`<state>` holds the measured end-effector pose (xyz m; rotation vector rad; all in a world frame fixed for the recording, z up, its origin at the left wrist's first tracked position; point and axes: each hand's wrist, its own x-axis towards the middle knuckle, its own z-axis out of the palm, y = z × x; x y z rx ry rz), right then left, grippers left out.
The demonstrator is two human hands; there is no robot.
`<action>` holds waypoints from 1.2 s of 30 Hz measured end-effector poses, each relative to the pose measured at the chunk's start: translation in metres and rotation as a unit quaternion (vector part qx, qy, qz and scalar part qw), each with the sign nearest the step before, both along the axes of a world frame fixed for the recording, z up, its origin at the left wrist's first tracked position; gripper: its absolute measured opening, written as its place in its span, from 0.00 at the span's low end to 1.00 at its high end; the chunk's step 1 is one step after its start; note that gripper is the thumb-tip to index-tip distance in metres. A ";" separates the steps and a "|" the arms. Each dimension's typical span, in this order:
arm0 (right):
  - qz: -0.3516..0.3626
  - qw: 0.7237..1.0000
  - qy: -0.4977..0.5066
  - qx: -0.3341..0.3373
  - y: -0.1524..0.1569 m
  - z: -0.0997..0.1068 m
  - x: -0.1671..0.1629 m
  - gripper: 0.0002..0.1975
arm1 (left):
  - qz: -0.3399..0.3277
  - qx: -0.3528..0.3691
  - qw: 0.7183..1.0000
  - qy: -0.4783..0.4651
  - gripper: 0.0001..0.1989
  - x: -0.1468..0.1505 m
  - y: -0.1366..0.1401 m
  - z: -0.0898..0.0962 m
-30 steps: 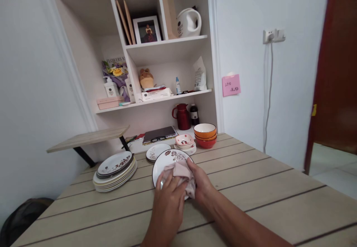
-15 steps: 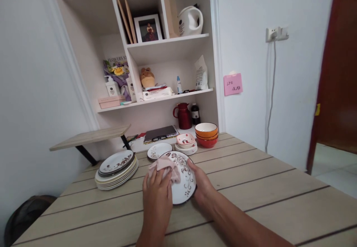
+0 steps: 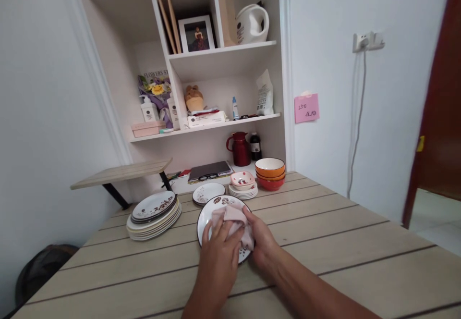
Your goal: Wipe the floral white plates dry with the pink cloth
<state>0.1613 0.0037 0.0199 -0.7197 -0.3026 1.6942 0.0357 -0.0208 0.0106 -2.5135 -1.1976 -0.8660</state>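
A white plate with a dark rim and brown flower print is tilted up above the table, gripped at its right edge by my right hand, thumb on the face. My left hand presses a crumpled pale pink cloth against the middle and right of the plate's face, covering much of the print. Just behind the plate lies a small stack of similar plates. To the left stands a taller stack of plates, dark-rimmed ones on top of cream ones.
Small saucers with a square red-patterned dish on top stand behind, beside stacked orange and red bowls. At the back are a red jug and a dark laptop. A raised wooden shelf overhangs the table's left back.
My left hand has slid the cloth rightward across the plate, baring its left side and covering the print on the right. The right hand still grips the plate. The view has shifted slightly.
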 end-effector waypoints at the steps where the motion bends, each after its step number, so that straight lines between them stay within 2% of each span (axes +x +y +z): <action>1: 0.005 1.000 0.005 0.003 0.000 0.000 -0.002 0.18 | 0.012 -0.001 1.000 0.002 0.23 -0.001 0.001 0.000; 6: 0.020 1.000 0.017 0.007 -0.001 -0.002 -0.005 0.20 | 0.091 0.024 0.996 -0.007 0.22 -0.010 0.007 0.001; 10: 0.016 1.000 0.022 0.013 0.001 -0.003 -0.002 0.21 | 0.109 0.049 0.993 -0.019 0.20 -0.011 0.008 0.001; 17: 0.019 0.999 0.038 0.031 0.000 0.007 0.008 0.21 | 0.029 0.044 0.999 -0.008 0.23 -0.005 0.003 -0.002; 20: 0.023 1.000 0.013 0.011 -0.001 0.008 0.010 0.22 | -0.023 0.028 0.999 0.001 0.25 0.000 -0.002 0.000; 22: 0.017 1.000 0.003 0.003 -0.001 0.007 0.008 0.22 | -0.034 0.016 0.999 0.006 0.26 0.002 -0.004 0.001; 25: 0.010 1.000 0.007 0.001 -0.003 0.004 0.001 0.20 | -0.009 0.005 1.000 0.007 0.25 0.001 -0.002 0.003; 29: 0.014 1.000 0.019 0.002 -0.004 -0.001 -0.009 0.17 | 0.066 0.016 0.998 -0.007 0.23 -0.006 0.005 0.002; 32: 0.029 0.999 0.013 -0.001 -0.003 -0.003 -0.013 0.19 | 0.123 0.031 0.992 -0.013 0.21 -0.011 0.009 0.000; 36: 0.028 0.999 0.021 0.012 0.001 -0.001 -0.007 0.20 | 0.156 0.045 0.987 -0.002 0.21 -0.012 0.009 0.000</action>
